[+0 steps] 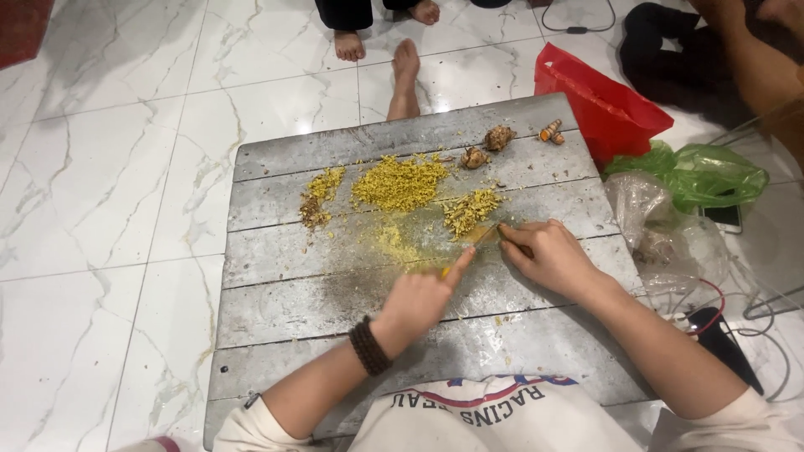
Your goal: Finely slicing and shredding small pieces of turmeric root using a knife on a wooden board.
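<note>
Chopped yellow root point(399, 182) lies in three heaps mid-board on the grey wooden board point(276, 293). Right hand point(548, 255) grips a knife point(484, 235) beside the nearest heap; left hand point(419, 301) is loosely curled, forefinger touching the blade. Three whole roots point(500, 136) sit near the far edge. A red bag point(599, 100) and green bag point(712, 174) lie right; the board's near half is bare.
</note>
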